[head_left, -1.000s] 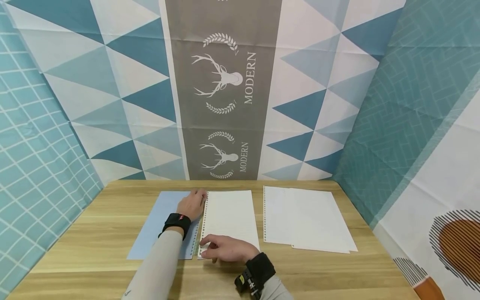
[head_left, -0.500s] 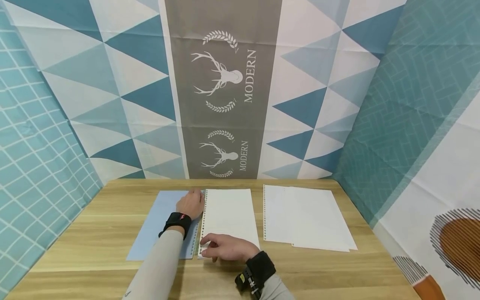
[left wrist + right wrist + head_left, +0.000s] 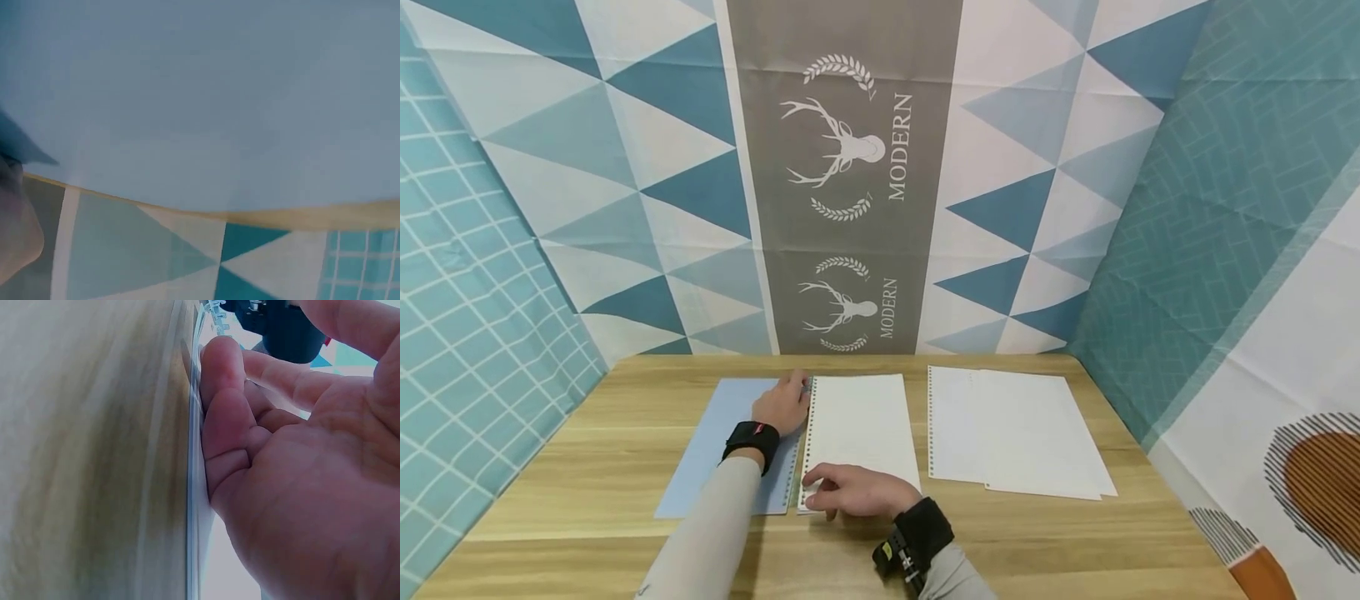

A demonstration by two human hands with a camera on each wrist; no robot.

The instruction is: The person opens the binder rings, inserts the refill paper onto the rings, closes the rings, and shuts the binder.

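An open ring binder lies on the wooden table, its blue cover to the left and white punched sheets to the right. My left hand lies on the cover with its fingertips at the far end of the ring spine; their curl is hidden. The left wrist view shows mostly the blue cover, seen close up. My right hand rests on the near left corner of the sheets. Its fingers press flat against the paper edge by the spine's near end.
A loose stack of white punched paper lies to the right of the binder. Patterned cloth walls close in the table at the back and on both sides. Bare wood shows to the left and along the near edge.
Both hands stay at the two ends of the spine. Only the head view has shifted slightly.
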